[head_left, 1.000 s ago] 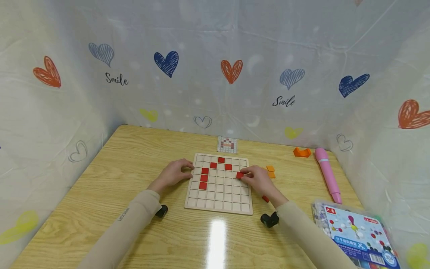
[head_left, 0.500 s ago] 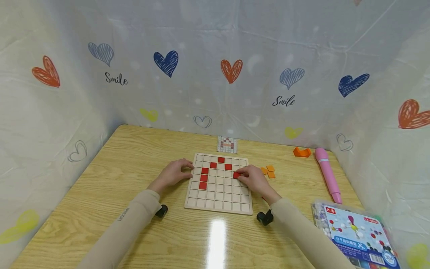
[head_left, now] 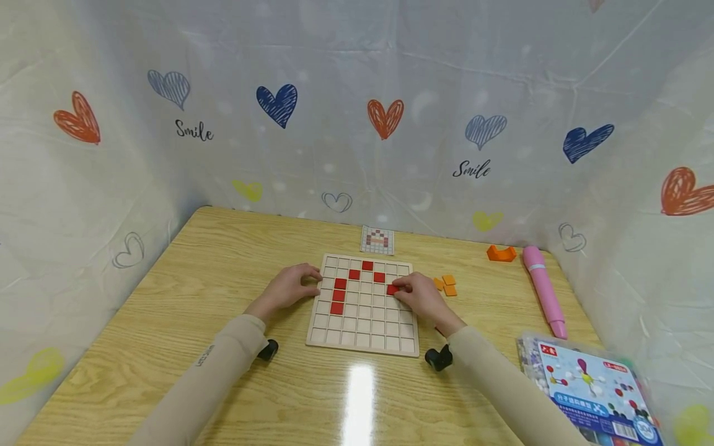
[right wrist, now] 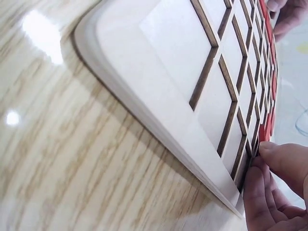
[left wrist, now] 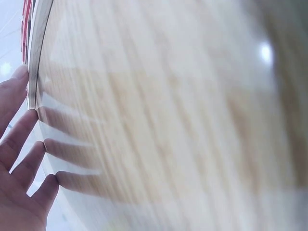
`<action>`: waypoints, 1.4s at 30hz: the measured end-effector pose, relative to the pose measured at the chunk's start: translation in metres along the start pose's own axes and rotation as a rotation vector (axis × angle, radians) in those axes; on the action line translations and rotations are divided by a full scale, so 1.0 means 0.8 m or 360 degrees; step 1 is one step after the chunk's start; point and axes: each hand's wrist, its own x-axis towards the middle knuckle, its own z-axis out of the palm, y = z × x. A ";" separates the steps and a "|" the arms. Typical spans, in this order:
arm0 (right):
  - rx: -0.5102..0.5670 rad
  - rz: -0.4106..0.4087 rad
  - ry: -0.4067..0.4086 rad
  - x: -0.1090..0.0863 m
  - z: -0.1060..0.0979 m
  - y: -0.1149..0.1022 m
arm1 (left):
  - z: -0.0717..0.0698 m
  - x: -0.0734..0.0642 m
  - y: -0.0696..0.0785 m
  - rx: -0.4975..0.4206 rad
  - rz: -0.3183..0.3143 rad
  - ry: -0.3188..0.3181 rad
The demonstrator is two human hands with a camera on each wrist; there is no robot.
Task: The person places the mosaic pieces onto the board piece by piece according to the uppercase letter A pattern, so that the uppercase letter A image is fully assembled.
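A pale wooden grid board (head_left: pixel 357 339) lies on the table, with several red tiles (head_left: pixel 338 295) set in its squares. At the board's right side, the thumb and fingers of my right hand (head_left: pixel 424 297) pinch another red tile (head_left: pixel 393 289), which sits at a square in line with the others. That tile also shows against the thumb in the right wrist view. My left hand (head_left: pixel 287 286) rests by the board's left edge, fingers loosely extended and fingertips touching the rim. Whether the pinched tile lies flat in its square is hard to tell.
Behind the board lies a small pattern card (head_left: pixel 377 240). Three orange tiles (head_left: pixel 449 290) lie right of the right hand. Farther right are an orange holder (head_left: pixel 501 253), a pink wand-like object (head_left: pixel 544 291) and a boxed molecular model set (head_left: pixel 597 384).
My right hand has shifted slightly left with the red tile, uncovering a third orange tile. A loose red tile by the right wrist is now nearly hidden. The left hand stays put.
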 end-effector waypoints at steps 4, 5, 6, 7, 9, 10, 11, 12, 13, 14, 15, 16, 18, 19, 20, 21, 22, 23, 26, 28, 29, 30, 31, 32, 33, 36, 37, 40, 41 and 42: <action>-0.0008 -0.0003 -0.0002 0.003 0.003 0.002 | -0.001 0.000 0.000 0.0003 -0.0005 -0.0004; -0.0010 -0.0005 -0.0001 0.004 0.004 0.003 | -0.001 0.000 -0.001 0.0005 -0.0005 -0.0006; -0.0012 -0.0008 0.0000 0.004 0.004 0.003 | -0.001 0.000 -0.001 0.0006 -0.0007 -0.0008; -0.0019 -0.0014 0.0002 0.005 0.005 0.003 | -0.001 0.000 -0.001 0.0009 -0.0006 -0.0009; -0.0025 -0.0012 0.0005 0.005 0.005 0.003 | -0.001 0.001 -0.001 0.0010 -0.0007 -0.0012; -0.0027 -0.0009 0.0006 0.006 0.005 0.003 | -0.001 0.001 -0.001 0.0011 -0.0006 -0.0013; -0.0025 -0.0002 0.0004 0.006 0.005 0.002 | -0.001 0.001 -0.001 0.0009 -0.0005 -0.0013; -0.0027 0.0004 0.0002 0.006 0.005 0.002 | -0.001 0.001 -0.001 0.0006 -0.0007 -0.0013; -0.0027 0.0012 0.0000 0.007 0.006 0.002 | -0.001 0.001 -0.001 0.0005 -0.0005 -0.0013; -0.0020 0.0026 -0.0002 0.007 0.006 0.002 | -0.001 0.000 0.000 0.0001 -0.0009 -0.0014; -0.0012 0.0039 -0.0004 0.007 0.006 0.002 | -0.001 0.000 0.000 0.0000 -0.0010 -0.0014; -0.0007 0.0047 -0.0004 0.007 0.007 0.002 | -0.001 0.000 0.000 -0.0003 -0.0011 -0.0015; 0.0002 0.0064 -0.0002 0.008 0.007 0.001 | -0.001 0.000 0.000 -0.0002 -0.0012 -0.0014; 0.0003 0.0065 0.0002 0.009 0.007 0.001 | -0.001 0.000 0.000 0.0000 -0.0011 -0.0014; 0.0003 0.0064 0.0007 0.009 0.007 0.001 | -0.001 0.000 0.000 0.0001 -0.0013 -0.0014; 0.0003 0.0062 0.0011 0.009 0.008 0.001 | -0.001 0.000 0.001 0.0003 -0.0012 -0.0014; -0.0002 0.0059 0.0015 0.009 0.008 0.001 | -0.001 0.000 0.001 0.0003 -0.0013 -0.0014; -0.0002 0.0054 0.0019 0.009 0.008 0.001 | -0.001 0.000 0.001 0.0004 -0.0012 -0.0014; 0.0033 0.0048 0.0030 0.007 0.007 0.001 | -0.001 0.000 0.000 -0.0004 -0.0019 -0.0015; 0.0075 0.0053 0.0050 0.004 0.006 0.001 | -0.001 0.000 -0.002 0.0002 -0.0018 -0.0013; 0.0107 0.0061 0.0068 0.001 0.005 0.001 | -0.001 0.000 -0.003 0.0005 -0.0019 -0.0014; 0.0146 0.0077 0.0089 -0.002 0.004 0.002 | -0.001 0.000 -0.004 0.0007 -0.0016 -0.0015; 0.0177 0.0084 0.0111 -0.006 0.002 0.003 | -0.001 0.001 -0.005 0.0013 -0.0015 -0.0015; 0.0214 0.0099 0.0134 -0.011 0.000 0.005 | -0.001 0.001 -0.005 0.0020 -0.0006 -0.0013; 0.0229 0.0103 0.0162 -0.015 -0.002 0.008 | -0.001 0.001 -0.005 0.0023 0.0002 -0.0014; 0.0262 0.0113 0.0248 -0.029 -0.008 0.019 | -0.001 0.001 -0.004 0.0014 0.0015 -0.0013; 0.0258 0.0103 0.0277 -0.034 -0.010 0.023 | -0.001 0.001 -0.003 0.0009 0.0014 -0.0012; 0.0255 0.0092 0.0363 -0.049 -0.015 0.034 | -0.001 0.001 -0.002 0.0002 0.0017 -0.0014; 0.0261 0.0090 0.0390 -0.055 -0.017 0.038 | -0.001 0.000 -0.001 -0.0001 0.0014 -0.0015; 0.0261 0.0093 0.0414 -0.060 -0.018 0.041 | -0.001 0.000 -0.001 0.0001 0.0016 -0.0017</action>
